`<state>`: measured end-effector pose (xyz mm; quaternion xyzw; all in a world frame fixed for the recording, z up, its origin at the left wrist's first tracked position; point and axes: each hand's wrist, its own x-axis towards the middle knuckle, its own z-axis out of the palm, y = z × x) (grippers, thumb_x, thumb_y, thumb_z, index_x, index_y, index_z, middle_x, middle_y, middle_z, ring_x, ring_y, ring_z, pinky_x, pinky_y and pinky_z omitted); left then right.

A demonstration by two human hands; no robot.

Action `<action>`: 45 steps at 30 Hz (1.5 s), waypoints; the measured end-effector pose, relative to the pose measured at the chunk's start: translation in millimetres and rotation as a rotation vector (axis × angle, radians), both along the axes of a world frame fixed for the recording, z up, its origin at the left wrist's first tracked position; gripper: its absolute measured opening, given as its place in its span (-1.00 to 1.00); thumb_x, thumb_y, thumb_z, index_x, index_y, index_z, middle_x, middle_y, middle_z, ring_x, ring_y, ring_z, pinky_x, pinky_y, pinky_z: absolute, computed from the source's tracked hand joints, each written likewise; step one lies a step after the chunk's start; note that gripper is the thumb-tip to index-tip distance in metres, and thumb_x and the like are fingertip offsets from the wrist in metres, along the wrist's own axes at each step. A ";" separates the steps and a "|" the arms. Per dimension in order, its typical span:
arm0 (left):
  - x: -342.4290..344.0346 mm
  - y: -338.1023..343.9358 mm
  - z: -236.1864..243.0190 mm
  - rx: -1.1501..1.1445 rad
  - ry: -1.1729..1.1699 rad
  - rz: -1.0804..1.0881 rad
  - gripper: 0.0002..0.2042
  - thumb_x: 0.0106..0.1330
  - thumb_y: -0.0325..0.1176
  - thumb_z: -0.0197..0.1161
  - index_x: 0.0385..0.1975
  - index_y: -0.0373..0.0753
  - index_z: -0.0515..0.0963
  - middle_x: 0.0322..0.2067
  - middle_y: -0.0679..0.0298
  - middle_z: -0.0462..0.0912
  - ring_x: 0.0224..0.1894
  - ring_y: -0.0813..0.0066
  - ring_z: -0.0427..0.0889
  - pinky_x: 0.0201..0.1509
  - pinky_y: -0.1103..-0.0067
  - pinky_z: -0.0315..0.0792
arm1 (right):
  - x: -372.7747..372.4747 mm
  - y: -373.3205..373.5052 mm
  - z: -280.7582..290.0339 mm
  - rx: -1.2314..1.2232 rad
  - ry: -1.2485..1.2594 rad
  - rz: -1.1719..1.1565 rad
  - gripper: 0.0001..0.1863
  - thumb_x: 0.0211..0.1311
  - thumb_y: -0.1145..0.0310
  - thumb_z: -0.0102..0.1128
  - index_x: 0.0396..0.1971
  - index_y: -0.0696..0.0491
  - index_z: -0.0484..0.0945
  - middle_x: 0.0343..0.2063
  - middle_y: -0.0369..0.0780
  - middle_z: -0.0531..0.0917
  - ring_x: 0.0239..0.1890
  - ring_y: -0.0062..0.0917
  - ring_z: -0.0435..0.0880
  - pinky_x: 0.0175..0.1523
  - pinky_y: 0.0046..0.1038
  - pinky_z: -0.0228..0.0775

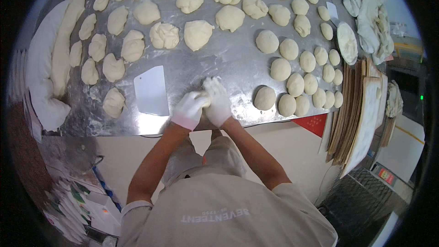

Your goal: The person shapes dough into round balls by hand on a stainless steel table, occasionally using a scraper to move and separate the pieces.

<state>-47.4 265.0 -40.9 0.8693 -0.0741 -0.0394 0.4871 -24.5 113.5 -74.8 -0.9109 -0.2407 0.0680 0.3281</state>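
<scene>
At the surface's (238, 120) near edge, the left hand (188, 109) curls round a dough piece (206, 100), mostly hidden, long axis untellable, at its two o'clock; the right hand (216, 101), fingers extended, adjoins at three o'clock, its grip unclear.

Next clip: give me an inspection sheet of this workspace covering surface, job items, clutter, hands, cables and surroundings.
Surface: metal table, streaked with pale powder.
Job's things: smooth dough balls grouped at right; rougher dough pieces spread across the left and far side.
Clutter: flat white sheet left of the hands; white oval dish and crumpled cloths at far right.
Hands: left hand and right hand, both white-gloved, together at the near edge over a dough lump, mostly hidden.
Cables: nothing seen for certain.
Surroundings: brown boards standing at right; white box lower left.
</scene>
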 end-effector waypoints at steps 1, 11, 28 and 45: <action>13.9 -2.1 6.5 0.108 -0.043 -0.001 -0.69 0.16 -0.30 0.26 -0.12 -0.25 0.51 -0.25 0.05 0.60 -0.14 -0.02 0.58 0.01 0.29 0.45 | 12.3 0.9 -9.4 -0.017 -0.097 -0.034 -0.43 0.04 0.40 0.13 0.13 0.21 0.38 0.22 0.02 0.39 0.33 -0.05 0.26 0.40 -0.16 0.07; -20.7 14.9 -18.8 0.155 0.074 -0.037 -0.76 0.24 -0.32 0.16 -0.14 -0.23 0.59 -0.16 -0.01 0.64 -0.09 0.06 0.61 0.00 0.35 0.45 | 6.9 7.2 -15.9 0.014 -0.104 0.018 -0.34 -0.06 0.29 0.27 0.12 0.19 0.40 0.19 0.01 0.40 0.28 -0.04 0.31 0.38 -0.13 0.08; -24.2 -8.2 -15.2 0.012 0.151 0.160 -0.81 0.19 -0.48 0.14 -0.21 -0.18 0.56 -0.22 0.03 0.59 -0.18 0.02 0.60 -0.06 0.33 0.47 | 21.8 -19.4 5.5 0.284 0.254 0.197 -0.45 -0.01 0.46 0.23 0.09 0.16 0.48 0.14 0.01 0.48 0.30 -0.09 0.32 0.39 -0.21 0.13; -21.6 -43.4 -15.3 -0.033 0.384 0.517 -0.73 0.26 -0.27 0.20 -0.09 -0.21 0.53 -0.18 0.00 0.62 -0.12 0.05 0.60 -0.01 0.34 0.45 | -5.0 -28.3 -12.0 0.096 -0.213 -0.002 -0.42 -0.05 0.35 0.33 0.06 0.18 0.46 0.13 0.02 0.48 0.28 -0.06 0.35 0.37 -0.14 0.16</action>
